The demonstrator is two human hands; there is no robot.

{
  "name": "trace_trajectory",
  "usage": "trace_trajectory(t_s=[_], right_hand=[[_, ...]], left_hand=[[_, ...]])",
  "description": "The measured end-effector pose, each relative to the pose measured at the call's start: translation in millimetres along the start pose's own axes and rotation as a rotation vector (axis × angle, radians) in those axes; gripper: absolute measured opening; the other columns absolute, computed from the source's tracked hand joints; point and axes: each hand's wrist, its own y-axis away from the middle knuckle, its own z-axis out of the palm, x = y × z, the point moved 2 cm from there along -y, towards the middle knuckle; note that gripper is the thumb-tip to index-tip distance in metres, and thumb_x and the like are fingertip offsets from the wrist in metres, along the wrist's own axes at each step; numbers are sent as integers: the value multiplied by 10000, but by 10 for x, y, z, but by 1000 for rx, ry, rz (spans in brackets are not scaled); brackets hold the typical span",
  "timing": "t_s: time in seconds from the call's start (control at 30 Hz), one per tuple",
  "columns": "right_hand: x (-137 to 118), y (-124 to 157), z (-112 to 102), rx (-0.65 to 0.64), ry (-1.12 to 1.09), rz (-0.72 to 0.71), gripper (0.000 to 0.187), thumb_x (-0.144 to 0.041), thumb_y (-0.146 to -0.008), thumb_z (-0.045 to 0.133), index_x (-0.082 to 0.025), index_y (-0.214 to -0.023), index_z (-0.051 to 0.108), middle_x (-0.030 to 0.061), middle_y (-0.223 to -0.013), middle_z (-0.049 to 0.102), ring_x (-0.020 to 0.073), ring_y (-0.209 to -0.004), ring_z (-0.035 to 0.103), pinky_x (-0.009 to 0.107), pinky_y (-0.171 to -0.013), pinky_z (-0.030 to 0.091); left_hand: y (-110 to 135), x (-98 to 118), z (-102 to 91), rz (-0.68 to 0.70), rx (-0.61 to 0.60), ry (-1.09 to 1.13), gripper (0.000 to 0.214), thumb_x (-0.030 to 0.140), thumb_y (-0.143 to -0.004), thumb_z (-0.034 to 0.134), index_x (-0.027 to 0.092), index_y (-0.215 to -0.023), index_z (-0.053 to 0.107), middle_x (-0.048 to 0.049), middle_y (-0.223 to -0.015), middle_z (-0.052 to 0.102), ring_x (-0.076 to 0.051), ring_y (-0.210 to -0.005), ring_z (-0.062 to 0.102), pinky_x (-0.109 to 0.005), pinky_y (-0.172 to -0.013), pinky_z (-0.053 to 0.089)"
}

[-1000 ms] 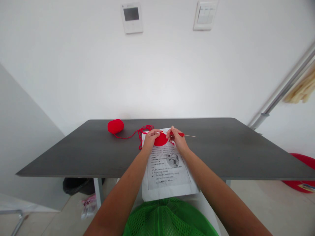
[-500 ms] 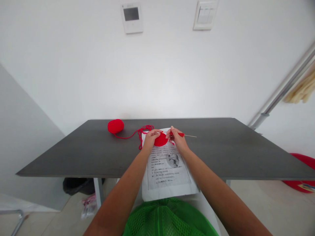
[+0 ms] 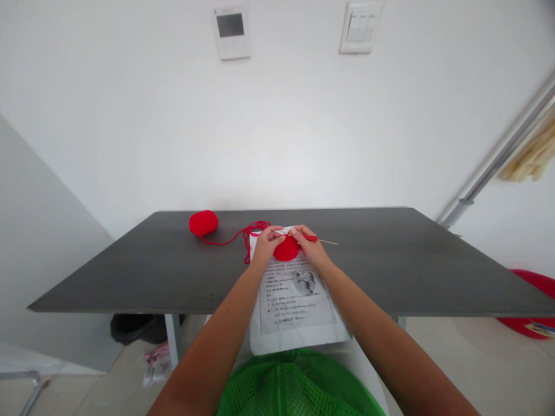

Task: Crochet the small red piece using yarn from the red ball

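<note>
My left hand point(image 3: 265, 242) pinches the top left edge of a round red crochet piece point(image 3: 286, 251) over a printed sheet point(image 3: 295, 300). My right hand point(image 3: 311, 245) is closed on a crochet hook point(image 3: 323, 240) with a red grip; its thin metal end sticks out to the right. Both hands meet above the red piece. A red strand point(image 3: 234, 236) runs left from the hands across the dark table point(image 3: 130, 266) to a red yarn ball point(image 3: 203, 222) near the table's back left.
A green mesh thing point(image 3: 295, 387) lies below the sheet at the near edge. Under the table sit a black bin point(image 3: 134, 328) and a plastic packet point(image 3: 156, 363). A red object point(image 3: 531, 303) is on the floor at the right. A metal pole point(image 3: 494, 167) leans by the wall.
My right hand and the hook have shifted a little left, closer to my left hand. The red piece now hangs slightly lower and further right between the hands.
</note>
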Motion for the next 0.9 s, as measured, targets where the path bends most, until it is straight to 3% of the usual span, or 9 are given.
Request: trace_trajectory(t_s=[0.13,0.27,0.43,0.63,0.9], right_hand=[[1,12,-3,-7,3,-24,220,-290,-647,694,-250,-847,612,-31,-765,617,152,-710,557,255,-650,436],[17,5,-18,-2,-25,9,277,-204,-616,673,-263,-880,614,-40,-760,623,154,-703,566,265,-654,438],[27,-1,-26,27,-88,66,297,-187,-588,650,-266,-872,615,-41,-750,634,164,-682,575,272,-623,444],[-16,16,-5,15,-195,88,311,-170,-569,637,-259,-867,614,-38,-751,635,160,-663,572,260,-601,437],[-60,40,16,-53,-233,88,299,-185,-562,677,-251,-849,627,-41,-724,622,157,-665,571,264,-617,437]], left_hand=[[-7,-13,-1,14,-1,-34,290,239,-583,701,176,-847,601,23,-640,600,-127,-595,568,-247,-599,436],[-15,-22,0,12,22,-43,231,253,-629,663,177,-840,603,19,-645,601,-129,-606,569,-247,-600,439],[-42,-42,-26,13,55,4,179,157,-633,559,182,-801,618,10,-687,615,-129,-656,583,-240,-626,450],[-54,-22,-27,92,53,-60,243,84,-554,624,175,-780,617,11,-671,622,-132,-683,600,-262,-696,470],[-51,-8,-60,74,169,-166,162,85,-559,648,168,-697,629,14,-597,619,-119,-589,586,-229,-580,458]])
